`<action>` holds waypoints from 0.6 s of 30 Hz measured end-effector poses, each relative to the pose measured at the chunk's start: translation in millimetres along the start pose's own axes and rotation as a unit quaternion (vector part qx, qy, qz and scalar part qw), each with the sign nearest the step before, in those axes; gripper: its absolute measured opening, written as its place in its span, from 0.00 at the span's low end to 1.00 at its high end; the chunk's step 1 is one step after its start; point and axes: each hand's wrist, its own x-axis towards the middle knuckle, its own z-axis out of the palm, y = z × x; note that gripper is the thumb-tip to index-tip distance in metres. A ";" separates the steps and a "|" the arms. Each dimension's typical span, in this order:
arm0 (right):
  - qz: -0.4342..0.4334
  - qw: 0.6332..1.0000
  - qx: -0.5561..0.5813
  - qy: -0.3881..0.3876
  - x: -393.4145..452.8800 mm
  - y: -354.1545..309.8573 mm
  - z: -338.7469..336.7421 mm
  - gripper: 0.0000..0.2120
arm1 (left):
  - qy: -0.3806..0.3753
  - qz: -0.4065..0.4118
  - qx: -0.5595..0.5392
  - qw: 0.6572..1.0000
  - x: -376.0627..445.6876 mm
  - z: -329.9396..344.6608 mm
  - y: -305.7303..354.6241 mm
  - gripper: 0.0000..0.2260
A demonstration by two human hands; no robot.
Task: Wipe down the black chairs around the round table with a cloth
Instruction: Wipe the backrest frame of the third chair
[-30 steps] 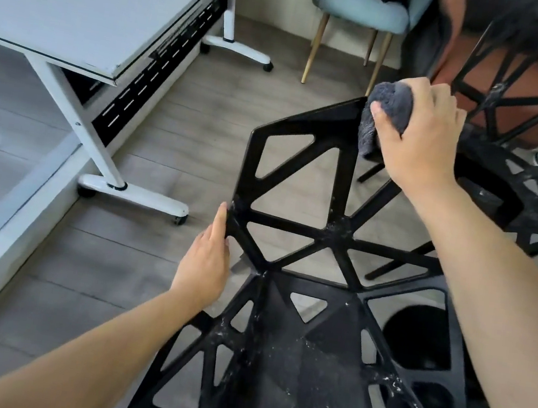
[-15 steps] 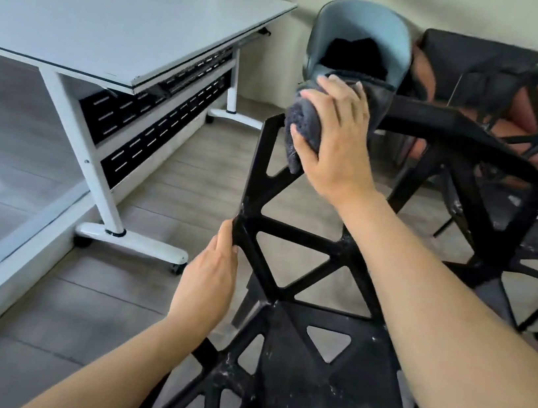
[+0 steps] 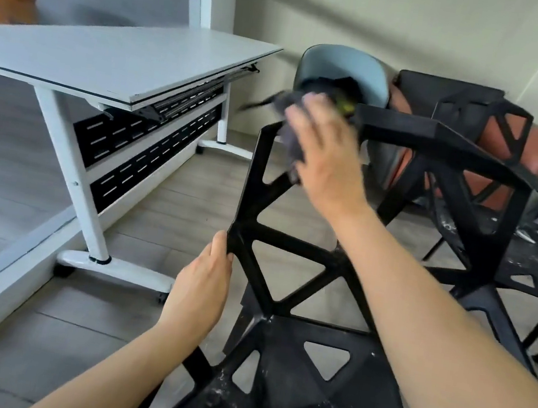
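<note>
My right hand (image 3: 327, 156) is clamped on the grey cloth (image 3: 290, 127) at the top-left corner of the black chair (image 3: 293, 242) backrest; motion-blurred. My left hand (image 3: 202, 284) grips its left edge. The frame looks rigid and light; brace there. The cloth is soft.

Right hand (image 3: 322, 156) and cloth (image 3: 290, 127) motion-blurred

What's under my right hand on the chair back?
The grey cloth sits under the right hand, against the upper left corner of the black chair. The hand is blurred and covers the frame beneath.
</note>
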 end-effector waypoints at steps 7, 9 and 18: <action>0.143 0.980 0.125 0.063 -11.3 -38.3 14.6 0.25 | 0.005 0.010 0.002 1.000 4.3 0.4 -1.7 0.05; 0.087 0.982 0.160 0.046 -21.9 -72.4 23.1 0.27 | 0.013 0.018 0.023 0.999 4.1 0.0 -2.3 0.06; -0.071 0.997 0.025 -0.023 -51.5 -41.1 18.3 0.24 | 0.010 0.035 0.041 0.998 13.8 -3.7 -15.2 0.08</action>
